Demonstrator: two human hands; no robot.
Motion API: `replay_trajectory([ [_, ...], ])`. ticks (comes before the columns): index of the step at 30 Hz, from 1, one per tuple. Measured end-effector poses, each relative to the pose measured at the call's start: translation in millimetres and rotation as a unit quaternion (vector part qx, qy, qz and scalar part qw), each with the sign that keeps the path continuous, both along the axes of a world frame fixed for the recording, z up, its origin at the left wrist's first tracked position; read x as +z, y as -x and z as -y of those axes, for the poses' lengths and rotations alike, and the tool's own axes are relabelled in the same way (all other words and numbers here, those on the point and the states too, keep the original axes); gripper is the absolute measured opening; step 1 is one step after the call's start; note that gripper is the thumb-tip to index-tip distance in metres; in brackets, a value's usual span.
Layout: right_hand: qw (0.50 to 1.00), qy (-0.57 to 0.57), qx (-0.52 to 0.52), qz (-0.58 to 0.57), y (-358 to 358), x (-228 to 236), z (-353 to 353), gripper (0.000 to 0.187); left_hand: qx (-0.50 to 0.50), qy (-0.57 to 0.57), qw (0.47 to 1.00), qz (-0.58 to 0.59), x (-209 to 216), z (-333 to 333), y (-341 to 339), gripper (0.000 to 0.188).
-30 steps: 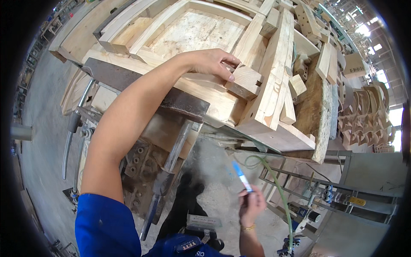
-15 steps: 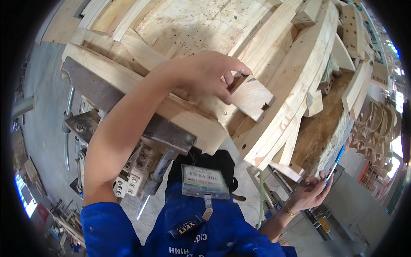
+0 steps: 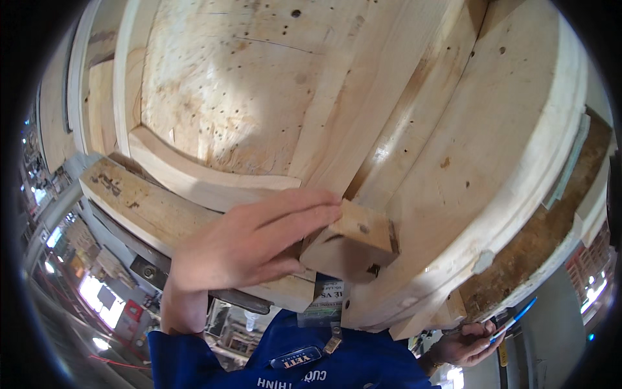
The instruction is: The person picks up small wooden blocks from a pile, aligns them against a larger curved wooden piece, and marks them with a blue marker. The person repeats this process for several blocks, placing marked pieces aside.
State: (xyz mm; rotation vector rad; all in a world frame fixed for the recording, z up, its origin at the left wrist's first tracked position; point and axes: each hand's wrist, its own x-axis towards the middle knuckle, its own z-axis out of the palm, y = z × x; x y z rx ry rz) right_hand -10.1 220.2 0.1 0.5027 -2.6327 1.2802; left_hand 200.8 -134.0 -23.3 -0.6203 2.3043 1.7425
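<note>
Fingers of the left hand lie stretched and close together, tips pinching one small wooden block just right of the hand. Beyond the fingertips run several long curved wooden rails on a pale board. Low and well right, the right hand grips one blue pen.

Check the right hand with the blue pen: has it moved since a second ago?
Yes. The right hand with the blue pen has gone from well below the curved wooden frame to right under its lower edge.
</note>
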Motion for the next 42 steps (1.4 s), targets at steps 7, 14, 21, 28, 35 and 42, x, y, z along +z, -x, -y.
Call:
replay_trajectory([
  [7, 0.987, -0.012, -0.161, -0.018, -4.2, -0.8, 13.6, 0.047, 0.032, -0.03, 0.998, 0.054, 12.7, 1.2, 13.2, 0.076],
  [14, 0.997, 0.012, -0.067, 0.025, -3.8, 3.2, -5.0, 0.045, 0.057, -0.012, 0.998, 0.03, 11.2, -4.6, 11.0, 0.071],
  [21, 0.996, -0.027, -0.065, -0.058, -5.9, -4.0, 11.6, 0.046, 0.123, 0.01, 0.991, 0.056, 12.3, -17.1, 17.6, 0.051],
  [28, 0.993, 0.121, -0.004, 0.012, -11.3, -8.7, 2.0, 0.044, 0.191, 0.085, 0.974, 0.088, 20.2, -46.6, 22.1, 0.047],
  [35, 0.986, 0.123, 0.115, -0.001, -5.3, -10.5, 0.2, 0.041, 0.066, 0.166, 0.983, -0.028, 12.9, -41.8, 2.5, 0.085],
  [42, 0.974, 0.173, 0.142, 0.029, -2.5, -9.7, -0.1, 0.035, 0.056, 0.176, 0.98, -0.07, 3.1, -42.9, 0.2, 0.076],
])
